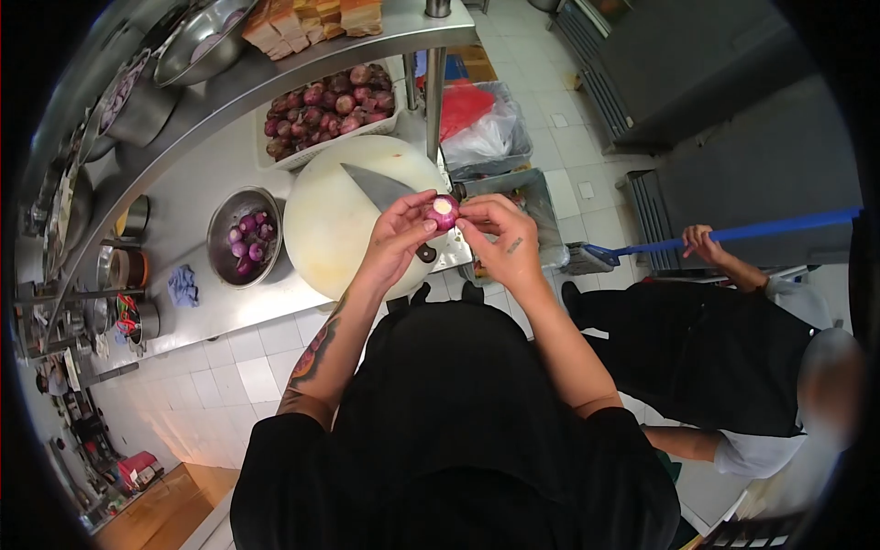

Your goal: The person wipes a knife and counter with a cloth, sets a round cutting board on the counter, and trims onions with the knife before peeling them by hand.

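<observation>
Between my two hands is a red onion point(443, 218) with a pale cut end facing up. My left hand point(396, 240) grips it from the left with fingers and thumb. From the right, the fingertips of my right hand point(502, 240) pinch its side. Below them, a large knife point(374, 186) lies on the round white cutting board point(316, 220), its blade partly covered by my left hand. A steel bowl point(218, 247) left of the board holds several peeled red onions point(249, 240). Behind the board, a white crate point(396, 115) is full of unpeeled red onions point(330, 110).
A steel shelf point(229, 96) overhangs the counter, bearing bowls and blocks of layered meat point(316, 20). A grey bin point(541, 206) stands right of the board. To my right, a person in a black apron point(706, 353) holds a blue pole point(770, 227). A blue cloth point(183, 286) lies on the counter.
</observation>
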Motion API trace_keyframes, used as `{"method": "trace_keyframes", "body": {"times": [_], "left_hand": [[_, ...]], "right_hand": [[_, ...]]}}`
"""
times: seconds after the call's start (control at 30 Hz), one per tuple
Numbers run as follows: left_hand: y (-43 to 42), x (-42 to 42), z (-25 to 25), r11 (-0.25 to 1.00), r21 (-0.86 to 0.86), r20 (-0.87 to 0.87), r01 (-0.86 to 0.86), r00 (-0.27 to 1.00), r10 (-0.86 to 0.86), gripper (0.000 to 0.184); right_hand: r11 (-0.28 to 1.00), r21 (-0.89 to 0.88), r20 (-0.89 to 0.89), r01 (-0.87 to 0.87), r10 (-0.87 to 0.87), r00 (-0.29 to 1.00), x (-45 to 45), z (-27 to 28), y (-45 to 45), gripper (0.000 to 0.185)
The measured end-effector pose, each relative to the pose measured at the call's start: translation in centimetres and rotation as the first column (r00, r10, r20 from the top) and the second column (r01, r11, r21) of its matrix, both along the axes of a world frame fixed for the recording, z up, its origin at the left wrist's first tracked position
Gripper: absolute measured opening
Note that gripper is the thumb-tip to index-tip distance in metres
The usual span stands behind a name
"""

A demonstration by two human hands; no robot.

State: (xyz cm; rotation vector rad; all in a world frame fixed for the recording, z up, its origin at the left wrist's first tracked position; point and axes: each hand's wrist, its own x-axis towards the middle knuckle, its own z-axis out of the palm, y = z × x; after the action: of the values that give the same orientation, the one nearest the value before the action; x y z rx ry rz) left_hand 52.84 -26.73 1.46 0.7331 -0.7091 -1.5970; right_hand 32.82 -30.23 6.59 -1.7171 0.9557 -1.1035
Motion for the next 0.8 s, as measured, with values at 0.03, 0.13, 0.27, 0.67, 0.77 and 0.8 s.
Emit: {"method": "trace_keyframes", "body": {"times": [0.03,0.13,0.27,0.67,0.77,0.8], "left_hand": [[-0.2,-0.1,0.2,1.000,0.001,-0.001,0.007,1.000,-0.007,0.048],[-0.5,-0.5,0.5,0.999,-0.009,0.007,0.032,0.999,-0.032,0.047],[-0.8,-0.9,0.8,1.000,-0.013,0.035,0.018,0.999,-0.018,0.049],[-1.2,-3.4,0.5,0.986,-0.087,0.240,-0.143,0.958,0.160,0.046],[-1.6,-3.2,0.1,0.989,-0.086,0.251,-0.117,0.958,0.135,0.047],[-1.7,-3.2,-0.1,0.992,-0.078,0.238,-0.096,0.965,0.112,0.047]], "right_hand": [[1.000,0.000,0.000,0.003,-0.003,1.000,-0.3,0.1,-0.1,0.014],[1.000,0.016,-0.016,-0.022,0.022,1.000,-1.0,0.9,-0.3,0.013],[1.000,0.002,-0.043,-0.011,0.011,0.999,-1.4,1.1,-0.4,0.013],[0.965,-0.241,-0.322,0.106,-0.183,0.929,-1.1,-0.3,-0.6,0.013],[0.961,-0.250,-0.322,0.117,-0.197,0.926,-1.0,-1.3,-1.0,0.013],[0.958,-0.261,-0.316,0.121,-0.203,0.927,-1.0,-1.8,-1.2,0.014]]}}
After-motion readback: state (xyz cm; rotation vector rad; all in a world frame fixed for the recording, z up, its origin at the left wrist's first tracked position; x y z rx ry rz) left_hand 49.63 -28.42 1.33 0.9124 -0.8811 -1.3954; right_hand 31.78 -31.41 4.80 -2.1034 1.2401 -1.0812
